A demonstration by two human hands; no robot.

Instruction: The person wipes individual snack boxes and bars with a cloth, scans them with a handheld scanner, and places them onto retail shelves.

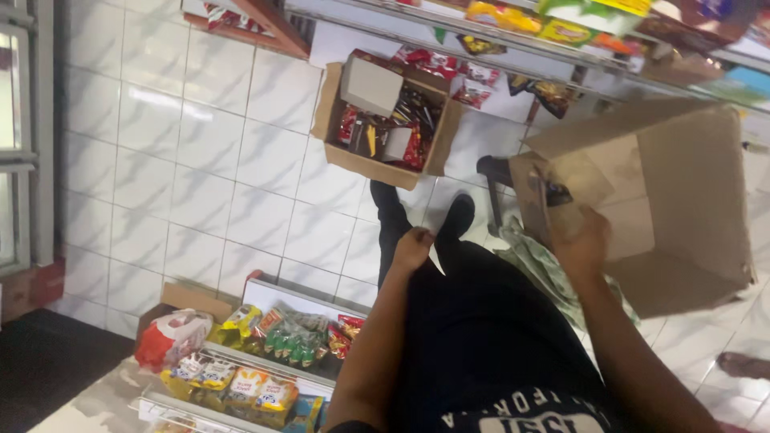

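My right hand (583, 240) grips the edge of a flap on a large empty brown cardboard box (682, 200), which lies tipped on its side at the right. My left hand (412, 247) is curled into a fist against my black trousers (481, 321), holding nothing that I can see. My black shoes (459, 215) stand on the white tiled floor (200, 160) just beyond my hands.
A smaller open carton (387, 120) with red and dark snack packets sits on the floor ahead. Shelves of packets (561, 32) run along the top. A low rack of snack bags (265, 353) is at the lower left. Another person's foot (742, 365) shows at the right edge.
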